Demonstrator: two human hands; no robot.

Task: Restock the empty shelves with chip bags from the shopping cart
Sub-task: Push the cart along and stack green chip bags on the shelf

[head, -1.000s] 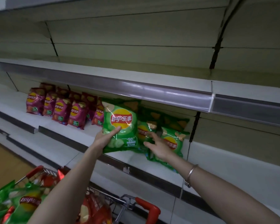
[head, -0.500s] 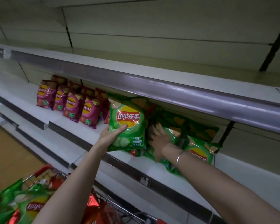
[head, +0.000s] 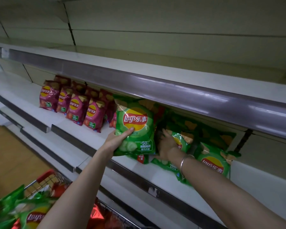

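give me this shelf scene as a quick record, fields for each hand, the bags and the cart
left hand: grips green Lay's bag, upright at the shelf front
right hand: spread against second green bag, further back
magenta Lay's bags: standing in rows left of the green ones
shopping cart: lower left, holds more green and red bags

Head-worn camera looks forward and down, close to the shelf (head: pixel 158 176), cart (head: pixel 45 175) below.

Both forearms are bare; a thin silver bangle (head: pixel 183 160) circles the right wrist.
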